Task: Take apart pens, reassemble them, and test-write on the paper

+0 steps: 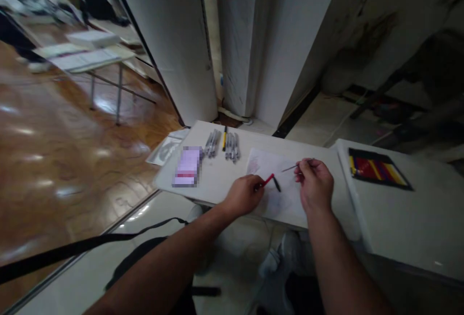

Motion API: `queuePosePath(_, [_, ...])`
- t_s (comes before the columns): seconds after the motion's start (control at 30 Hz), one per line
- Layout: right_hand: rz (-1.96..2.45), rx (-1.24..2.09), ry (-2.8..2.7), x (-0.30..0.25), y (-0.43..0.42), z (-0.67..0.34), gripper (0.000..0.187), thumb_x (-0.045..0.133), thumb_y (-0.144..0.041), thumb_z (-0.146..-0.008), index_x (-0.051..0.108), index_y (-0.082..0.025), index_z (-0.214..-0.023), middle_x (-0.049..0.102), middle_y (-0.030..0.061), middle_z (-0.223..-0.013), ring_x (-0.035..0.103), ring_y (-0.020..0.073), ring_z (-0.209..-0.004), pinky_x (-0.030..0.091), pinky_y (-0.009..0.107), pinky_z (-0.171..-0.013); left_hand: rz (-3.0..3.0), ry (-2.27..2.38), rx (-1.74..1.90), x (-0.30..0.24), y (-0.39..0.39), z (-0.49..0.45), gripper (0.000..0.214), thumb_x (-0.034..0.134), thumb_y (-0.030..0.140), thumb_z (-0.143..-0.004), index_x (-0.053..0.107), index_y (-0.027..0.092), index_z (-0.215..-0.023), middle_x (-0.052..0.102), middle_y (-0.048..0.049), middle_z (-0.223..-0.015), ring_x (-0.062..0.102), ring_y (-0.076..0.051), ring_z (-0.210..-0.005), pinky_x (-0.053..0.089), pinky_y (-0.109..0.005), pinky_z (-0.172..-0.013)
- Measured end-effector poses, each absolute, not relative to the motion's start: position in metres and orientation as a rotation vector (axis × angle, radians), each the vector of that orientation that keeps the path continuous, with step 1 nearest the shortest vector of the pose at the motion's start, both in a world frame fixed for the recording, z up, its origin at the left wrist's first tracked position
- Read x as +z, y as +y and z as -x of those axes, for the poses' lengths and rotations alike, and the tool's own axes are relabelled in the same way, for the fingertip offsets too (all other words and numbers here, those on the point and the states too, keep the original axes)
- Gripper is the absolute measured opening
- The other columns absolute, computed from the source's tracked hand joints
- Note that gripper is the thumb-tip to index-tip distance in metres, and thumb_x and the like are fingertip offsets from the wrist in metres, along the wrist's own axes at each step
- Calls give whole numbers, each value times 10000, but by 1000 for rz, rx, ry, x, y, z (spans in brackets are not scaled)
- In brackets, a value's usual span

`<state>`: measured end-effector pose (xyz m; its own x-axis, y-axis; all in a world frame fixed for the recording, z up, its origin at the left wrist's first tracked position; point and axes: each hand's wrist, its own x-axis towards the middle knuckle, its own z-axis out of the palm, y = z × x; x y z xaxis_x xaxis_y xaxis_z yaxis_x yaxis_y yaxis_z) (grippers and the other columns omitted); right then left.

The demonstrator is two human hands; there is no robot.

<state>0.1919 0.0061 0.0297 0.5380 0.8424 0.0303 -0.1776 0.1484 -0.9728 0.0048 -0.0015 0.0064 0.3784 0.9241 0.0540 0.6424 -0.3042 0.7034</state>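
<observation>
fingers (pixel 258 179) pinch on both sides: red pen (pixel 268 179) in the left hand (pixel 242 195), thin rod (pixel 289 167) in the right hand (pixel 316 184).
both things sit over the paper (pixel 258 159); a dark piece (pixel 277 185) lies by the red tip, contact unclear from my seat. i judge a slack pinch could drop the rod, or a nudge could roll the dark piece. both forearms (pixel 342 252) reach forward, left knuckles up.

**Table (pixel 215 177) laid with pens (pixel 212 144) and paper (pixel 266 161)**

Two pen clusters were ranged near the far edge, a yellow marker (pixel 224 139) between them. A pixelated purple item (pixel 188 164) was placed at the left end; the paper was spread farther right. A striped pouch (pixel 379 169) was laid on the adjoining table (pixel 409 223).
</observation>
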Motion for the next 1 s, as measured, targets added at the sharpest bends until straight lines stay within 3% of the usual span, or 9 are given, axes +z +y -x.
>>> queuePosePath(0.13, [1208,737,-599,31,11,-208,308,745,-391,-677,560,-191,-822,625,-8,-748,563,87,-567,391,178,-430,-2027,1442,574,4,10,1,232,555,274,-830,714,179,-970,723,-64,-856,639,-180,-742,447,-267,-683])
queuePosePath(0.33, [1356,946,-753,20,8,-199,304,760,-388,-651,596,-169,-783,626,-10,-680,554,93,-539,392,186,-418,-2015,1660,444,3,19,10,286,560,314,-826,707,190,-1038,726,-59,-824,647,-192,-724,442,-267,-667])
queuePosePath(0.57, [1518,1038,-994,5,7,-181,234,690,-384,-684,607,-173,-742,592,-27,-567,492,96,-445,359,212,-405,-1991,1718,430,2,20,11,245,575,315,-813,703,190,-980,731,-66,-819,653,-195,-704,441,-263,-650])
queuePosePath(0.83, [1789,815,-1407,-5,6,-172,184,615,-360,-739,671,-186,-718,692,24,-666,626,164,-612,449,259,-573,-1988,1768,339,3,19,12,276,550,341,-832,686,191,-1020,730,-81,-830,669,-213,-742,453,-275,-659])
queuePosePath(1.0, [1711,886,-1356,-5,5,-163,180,644,-367,-731,645,-191,-695,667,6,-626,603,144,-560,443,248,-543,-2035,1836,405,7,17,9,295,562,353,-835,668,166,-1037,720,-99,-891,665,-221,-820,463,-283,-719])
